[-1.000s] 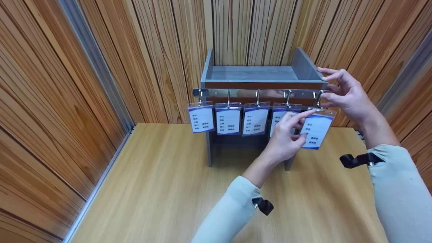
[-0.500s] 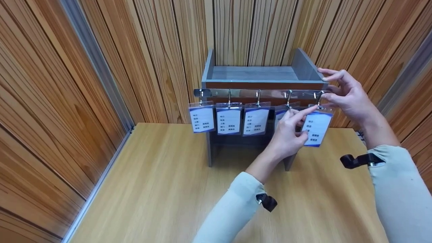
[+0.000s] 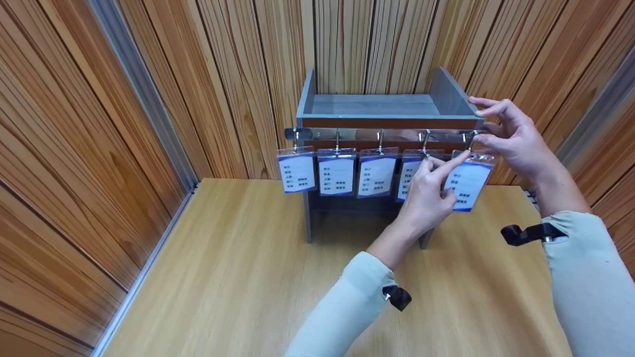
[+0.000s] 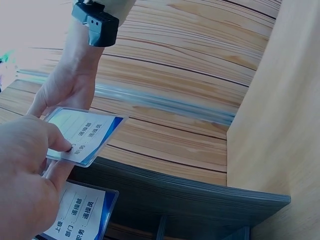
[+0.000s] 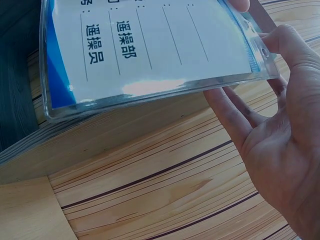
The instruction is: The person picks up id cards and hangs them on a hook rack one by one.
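Clear plastic, with a white card and blue band inside, the rightmost badge holder (image 3: 466, 183) is being pinched near its top edge by the left hand (image 3: 429, 198), index finger stretched up toward the slot, thumb behind; that grip is keeping the sleeve tilted so its punched hole is facing the hook. The right hand (image 3: 513, 136) is working just above that pinch, fingertips closing narrowly on the badge's top corner and the small silver hook (image 3: 469, 140) at the right end of the shiny metal hook rail (image 3: 357, 135), steadying both where they are meeting. To the left of the pinch, four more clear badge holders (image 3: 337, 173) are hanging straight from their own hooks. The rail is running along the front of a grey wooden shelf (image 3: 372, 106), which is standing on the light wooden tabletop (image 3: 238, 277) below both hands.
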`<state>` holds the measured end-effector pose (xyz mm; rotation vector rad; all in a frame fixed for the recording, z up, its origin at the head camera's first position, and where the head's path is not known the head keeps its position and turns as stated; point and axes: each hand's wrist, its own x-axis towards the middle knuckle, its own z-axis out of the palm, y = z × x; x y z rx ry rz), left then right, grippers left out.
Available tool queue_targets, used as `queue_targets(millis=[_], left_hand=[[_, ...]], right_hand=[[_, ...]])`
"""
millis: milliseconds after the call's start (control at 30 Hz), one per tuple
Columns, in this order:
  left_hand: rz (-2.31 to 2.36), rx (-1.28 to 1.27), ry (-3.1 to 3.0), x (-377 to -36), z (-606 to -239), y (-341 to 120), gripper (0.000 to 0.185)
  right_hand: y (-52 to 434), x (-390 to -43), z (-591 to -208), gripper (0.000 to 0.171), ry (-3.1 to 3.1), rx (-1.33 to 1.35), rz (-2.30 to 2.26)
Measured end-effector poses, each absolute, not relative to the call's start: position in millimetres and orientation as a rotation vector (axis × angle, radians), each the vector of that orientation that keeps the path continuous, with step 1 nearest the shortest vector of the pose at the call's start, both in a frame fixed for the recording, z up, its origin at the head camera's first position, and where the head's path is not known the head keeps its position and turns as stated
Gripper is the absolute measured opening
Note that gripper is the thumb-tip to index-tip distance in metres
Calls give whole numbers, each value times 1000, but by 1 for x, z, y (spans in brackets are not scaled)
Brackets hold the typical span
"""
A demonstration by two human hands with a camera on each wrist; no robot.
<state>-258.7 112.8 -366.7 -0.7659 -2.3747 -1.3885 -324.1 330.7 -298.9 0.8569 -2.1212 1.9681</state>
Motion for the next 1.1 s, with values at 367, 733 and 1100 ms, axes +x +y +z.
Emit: queue_targets(millis=[367, 733, 1100], left_hand=[[-1302, -737, -2400, -257, -366, 116, 75], [-1246, -662, -2434, -259, -370, 123, 79], [-1222, -698, -2324, -260, -390, 122, 65]], right_hand=[[331, -325, -298, 38, -2118, 850, 1978], [332, -323, -299, 37, -2137, 826, 1979], [331, -324, -299, 36, -2120, 848, 1971]])
